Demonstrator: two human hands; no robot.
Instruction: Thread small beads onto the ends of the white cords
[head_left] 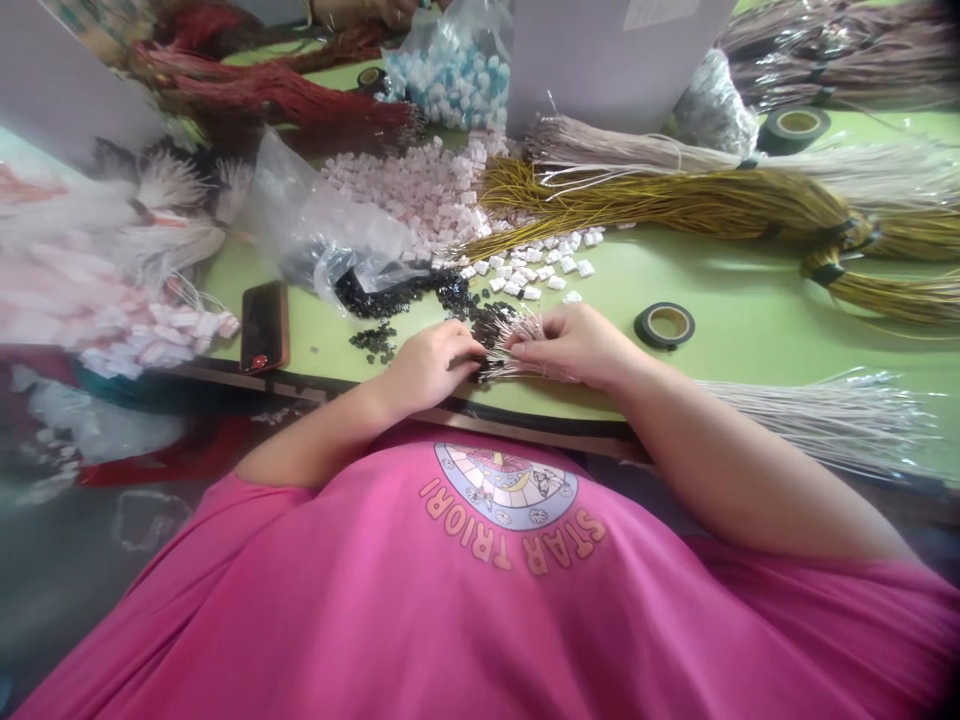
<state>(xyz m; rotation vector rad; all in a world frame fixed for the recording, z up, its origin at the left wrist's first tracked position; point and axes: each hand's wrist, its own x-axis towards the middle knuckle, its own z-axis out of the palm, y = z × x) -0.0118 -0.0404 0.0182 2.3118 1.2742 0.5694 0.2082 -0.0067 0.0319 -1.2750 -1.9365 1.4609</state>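
My right hand (pixel 581 343) is closed around a bundle of thin white wires (pixel 817 415), whose tips fan out to the left of my thumb. The wires run on under my forearm to the right along the table edge. Close to the tips, my left hand (pixel 439 367) has thumb and fingers pinched together; what lies between them is too small to make out. Small black pieces (pixel 487 325) lie in a loose pile just behind the wire tips. More black pieces (pixel 375 340) are scattered left of it.
Behind my hands lie white connector housings (pixel 529 270), a clear plastic bag (pixel 307 215) and a yellow wire bundle (pixel 675 205). A black tape roll (pixel 665 326) sits to the right, a phone (pixel 264 325) to the left. Another person's hand (pixel 360 12) shows at the far side.
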